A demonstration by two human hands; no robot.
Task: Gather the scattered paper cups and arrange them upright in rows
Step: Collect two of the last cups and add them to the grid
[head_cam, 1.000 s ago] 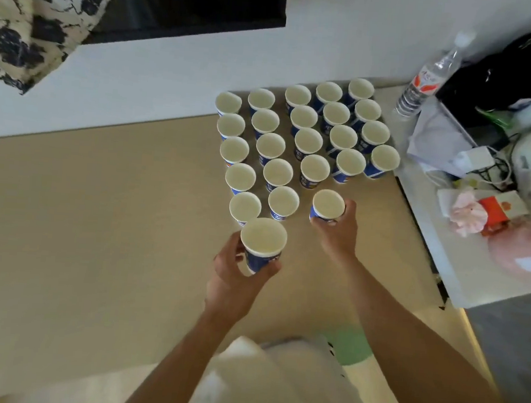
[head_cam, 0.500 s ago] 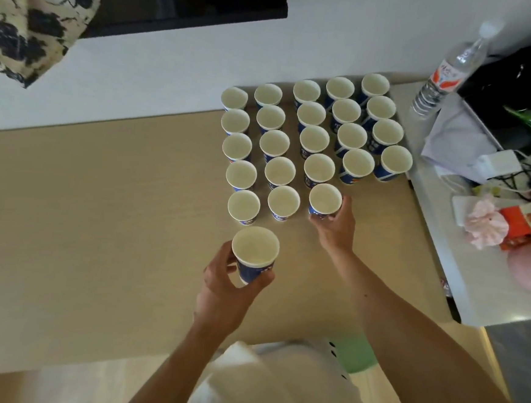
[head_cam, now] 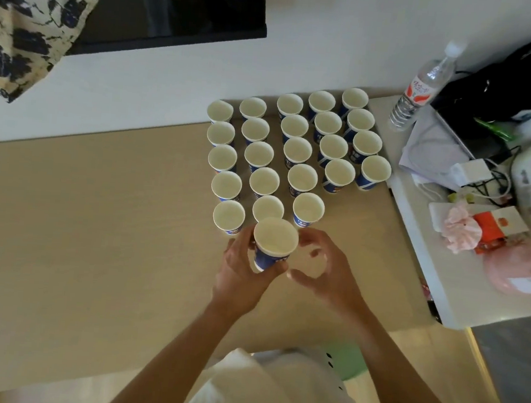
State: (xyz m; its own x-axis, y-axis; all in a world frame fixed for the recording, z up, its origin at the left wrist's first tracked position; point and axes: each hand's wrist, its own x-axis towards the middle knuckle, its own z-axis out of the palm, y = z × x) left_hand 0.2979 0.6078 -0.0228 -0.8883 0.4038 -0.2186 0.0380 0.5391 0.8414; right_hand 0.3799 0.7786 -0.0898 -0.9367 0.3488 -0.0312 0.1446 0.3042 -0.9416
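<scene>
Several blue-and-white paper cups stand upright in rows on the beige table, against the far wall. My left hand grips one more paper cup, upright and held just in front of the nearest row. My right hand is beside that cup on its right, fingers curved and apart, holding nothing. The cup at the near end of the third column stands free on the table.
A white side table adjoins on the right, with a water bottle, papers, cables, a black bag and pink items. A dark screen hangs on the wall. My white clothing fills the bottom centre.
My right hand let go of the cup it set in the third column and drew back toward the left hand. The left hand moved its cup right and forward.
</scene>
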